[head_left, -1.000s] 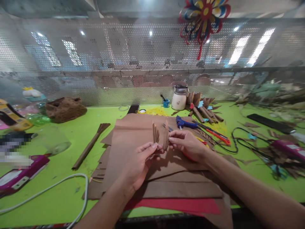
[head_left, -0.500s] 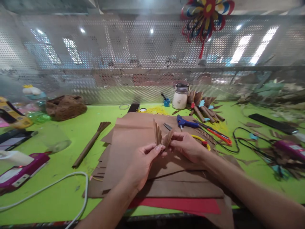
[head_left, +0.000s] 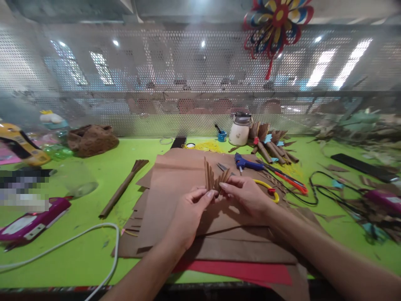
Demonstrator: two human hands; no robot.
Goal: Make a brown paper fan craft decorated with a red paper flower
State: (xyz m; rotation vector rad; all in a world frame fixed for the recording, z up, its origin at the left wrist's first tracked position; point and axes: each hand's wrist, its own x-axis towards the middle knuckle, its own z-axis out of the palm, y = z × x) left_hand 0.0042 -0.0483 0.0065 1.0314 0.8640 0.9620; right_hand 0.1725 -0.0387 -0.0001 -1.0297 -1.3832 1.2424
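Note:
A pleated piece of brown paper point(head_left: 209, 175), fanned into upright strips, is pinched between both hands above a stack of brown paper sheets point(head_left: 175, 184). My left hand point(head_left: 194, 211) grips its lower end with thumb and fingers. On the right side of the fan, my right hand point(head_left: 246, 192) has its thumb and fingertips closed on the strips. Just behind the hands lie scissors point(head_left: 222, 167), mostly hidden, and a blue glue gun point(head_left: 249, 163). Yellow-handled pliers or cutters point(head_left: 266, 188) sit partly behind my right wrist.
A rolled brown paper tube with a fringed end point(head_left: 123, 189) lies at left. Several similar tubes point(head_left: 272, 146) stand by a white jar point(head_left: 239, 131). A white cable point(head_left: 94, 228) and purple power strip point(head_left: 40, 221) are at left, black cords point(head_left: 313, 188) at right. Red paper point(head_left: 238, 271) shows in front.
The paper strips are spread a little wider, and my right fingers have shifted onto the face of the right strips. The whole view has shifted slightly.

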